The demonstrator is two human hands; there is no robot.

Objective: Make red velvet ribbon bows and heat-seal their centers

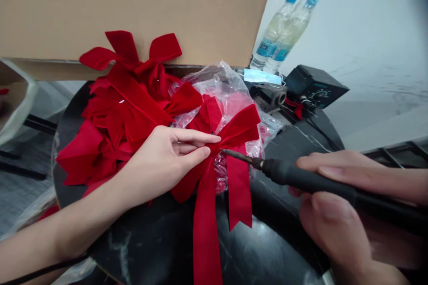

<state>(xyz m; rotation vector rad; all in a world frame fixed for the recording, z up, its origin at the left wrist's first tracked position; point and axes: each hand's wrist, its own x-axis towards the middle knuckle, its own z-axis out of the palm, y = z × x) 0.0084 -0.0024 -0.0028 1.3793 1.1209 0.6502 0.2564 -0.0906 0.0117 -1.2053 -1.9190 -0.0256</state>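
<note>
Bare left hand and right hand, bare forearms, slender fingers, short plain nails.

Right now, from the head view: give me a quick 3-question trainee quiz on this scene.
1. True or false: the right hand has its grip on the black-handled soldering iron.
2. What does the left hand hold at its knot? A red velvet bow; B brown cardboard box; C pale blue face mask.
3. How many clear plastic bottles with blue caps lean at the back?
Key: 1 true; 2 A; 3 two.
</note>
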